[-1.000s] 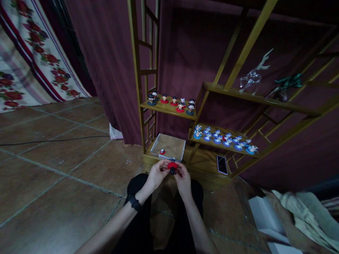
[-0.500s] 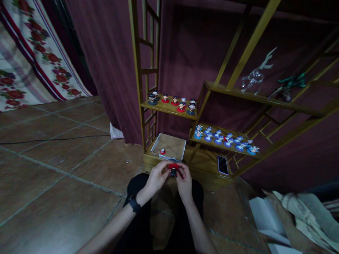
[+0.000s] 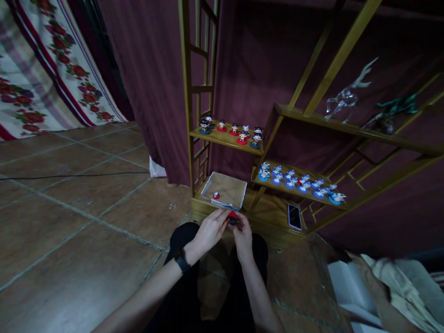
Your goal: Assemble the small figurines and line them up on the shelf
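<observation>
So we've got a small figurine with a red base and a black head point(image 3: 232, 219) up in front of us, just on the near side of the shallow, white-edged open cardboard box point(image 3: 231, 186). Our left hand point(image 3: 209, 231), black watch point(image 3: 181, 261) on the wrist, has its fingers along one side of the base, and our right hand point(image 3: 244, 233) pinches the other side; exactly where each fingertip sits is kinda hidden, tbh.

Inside the box, toward its near left corner, there's one tiny white figurine on a red base point(image 3: 216, 195). The box itself sits on the bottom board of a brown wooden shelf unit point(image 3: 187, 83). Above the box we've got a bunch of black-haired figurines on red and dark bases point(image 3: 235, 129), and up to its right, two rows of mostly blue and purple figurines point(image 3: 290, 181). Right of the box lies a dark-screened phone point(image 3: 294, 217).
</observation>
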Motion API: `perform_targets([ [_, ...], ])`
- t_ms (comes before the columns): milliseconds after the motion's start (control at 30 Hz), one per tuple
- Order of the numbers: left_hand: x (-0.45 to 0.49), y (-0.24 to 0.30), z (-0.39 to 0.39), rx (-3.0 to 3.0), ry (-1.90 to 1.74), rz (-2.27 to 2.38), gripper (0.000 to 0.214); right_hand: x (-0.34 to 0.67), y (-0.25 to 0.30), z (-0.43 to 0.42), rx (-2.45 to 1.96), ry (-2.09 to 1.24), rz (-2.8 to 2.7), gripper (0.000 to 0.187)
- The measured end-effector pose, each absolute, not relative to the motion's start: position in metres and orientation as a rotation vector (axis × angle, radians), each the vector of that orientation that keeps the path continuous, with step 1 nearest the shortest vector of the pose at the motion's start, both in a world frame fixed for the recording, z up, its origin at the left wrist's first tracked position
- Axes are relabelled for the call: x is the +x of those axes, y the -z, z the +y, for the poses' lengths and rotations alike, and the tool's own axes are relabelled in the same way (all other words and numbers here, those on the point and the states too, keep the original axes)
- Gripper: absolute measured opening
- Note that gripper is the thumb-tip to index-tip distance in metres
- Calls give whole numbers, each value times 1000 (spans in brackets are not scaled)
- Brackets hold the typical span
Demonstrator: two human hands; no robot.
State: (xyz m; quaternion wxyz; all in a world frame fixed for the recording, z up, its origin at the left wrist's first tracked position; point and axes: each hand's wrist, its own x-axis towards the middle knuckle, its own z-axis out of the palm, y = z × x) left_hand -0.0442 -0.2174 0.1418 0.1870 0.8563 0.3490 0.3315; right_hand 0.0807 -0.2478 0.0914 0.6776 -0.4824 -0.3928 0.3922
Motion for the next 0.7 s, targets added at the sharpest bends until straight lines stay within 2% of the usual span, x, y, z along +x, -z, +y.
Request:
perform_targets([
  [700,-42,-98,-210,2716,-633,927,42,86,-31,-245,-1117,-1004,-709,39],
])
